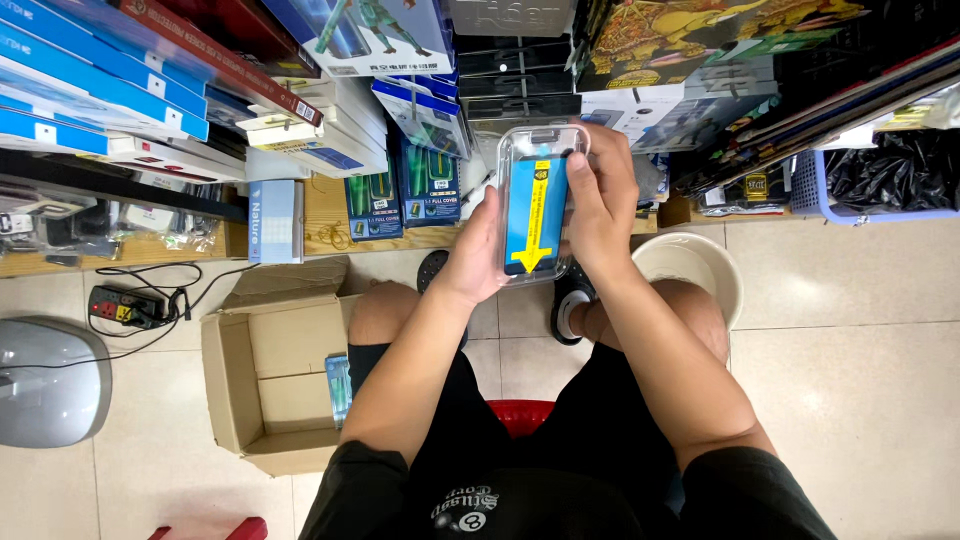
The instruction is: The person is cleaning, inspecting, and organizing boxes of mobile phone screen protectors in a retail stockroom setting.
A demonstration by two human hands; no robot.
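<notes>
Two bare hands, left and right, are sharing one clear plastic phone case with a blue and yellow insert. One open brown cardboard box, one round white bucket and one black power strip are sitting on the tiled floor.

Bright, even overhead light; soft glare patches on the glossy beige tiled floor, faint shadows beside it, sharp focus, slight wide-angle bending at the edges.
</notes>
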